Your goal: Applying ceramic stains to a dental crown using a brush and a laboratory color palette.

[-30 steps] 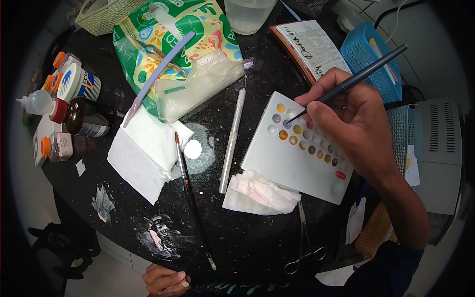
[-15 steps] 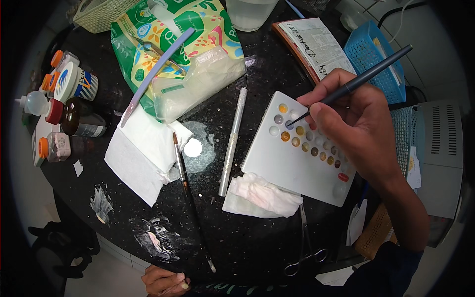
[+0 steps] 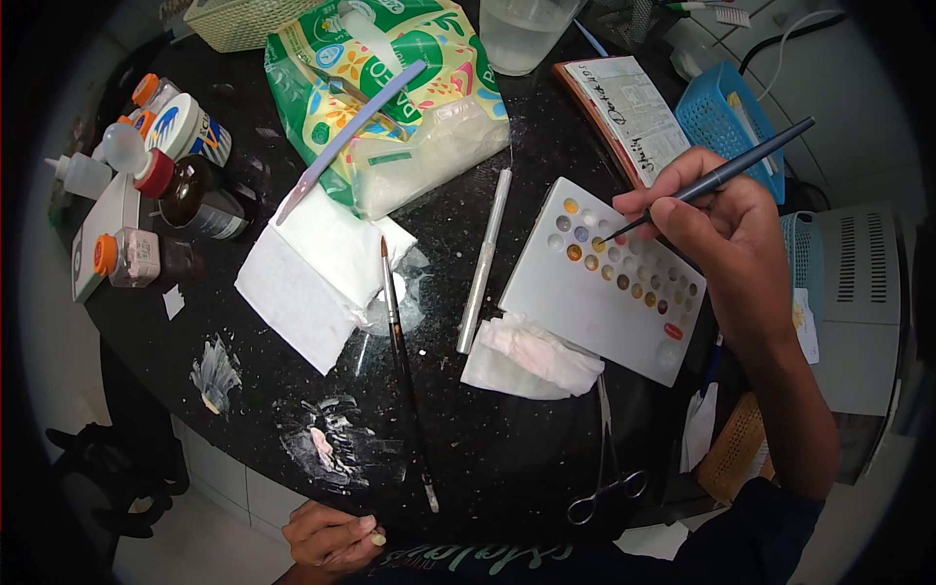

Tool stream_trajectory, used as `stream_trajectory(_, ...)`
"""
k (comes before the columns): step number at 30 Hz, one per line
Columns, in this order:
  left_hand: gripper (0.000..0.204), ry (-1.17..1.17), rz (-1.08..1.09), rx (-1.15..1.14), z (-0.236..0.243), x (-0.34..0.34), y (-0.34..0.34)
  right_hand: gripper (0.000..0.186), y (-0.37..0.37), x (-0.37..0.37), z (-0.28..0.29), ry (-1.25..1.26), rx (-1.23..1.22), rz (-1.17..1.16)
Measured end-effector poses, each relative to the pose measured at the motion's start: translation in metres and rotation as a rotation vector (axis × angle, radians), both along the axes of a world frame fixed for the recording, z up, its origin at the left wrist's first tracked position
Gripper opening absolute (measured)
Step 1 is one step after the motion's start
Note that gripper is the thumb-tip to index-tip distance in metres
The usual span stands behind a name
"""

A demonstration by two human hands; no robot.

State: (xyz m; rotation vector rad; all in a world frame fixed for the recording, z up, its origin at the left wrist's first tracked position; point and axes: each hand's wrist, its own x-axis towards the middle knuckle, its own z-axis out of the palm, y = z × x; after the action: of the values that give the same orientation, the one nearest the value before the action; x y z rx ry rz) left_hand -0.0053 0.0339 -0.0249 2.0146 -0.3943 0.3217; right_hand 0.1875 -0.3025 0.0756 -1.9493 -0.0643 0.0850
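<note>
Head view: right hand [image 3: 720, 216] pinches a dark fine-tipped brush [image 3: 756, 154], its tip at a yellow well [image 3: 599, 245] of the white palette [image 3: 575, 304] on the table [image 3: 517, 468]. Left hand [image 3: 330, 535], curled near the table edge, holds a small pale piece [image 3: 378, 539].

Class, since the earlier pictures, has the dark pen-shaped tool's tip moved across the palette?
Yes, rightward. Against the pale palette, the dark pen-shaped tool has shifted its tip from the blue well to the neighbouring yellow well.
</note>
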Motion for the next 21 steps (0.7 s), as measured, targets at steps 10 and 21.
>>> stream_trajectory(10,0.024,-0.069,-0.128,0.029,0.026,0.026,-0.011,0.029,0.040,-0.133,0.096,0.025,0.084,-0.412)
stream_trajectory(21,0.025,-0.285,-0.141,0.077,0.007,0.023,0.002,0.023,0.105,-0.218,-0.031,-0.416,0.195,-0.006)
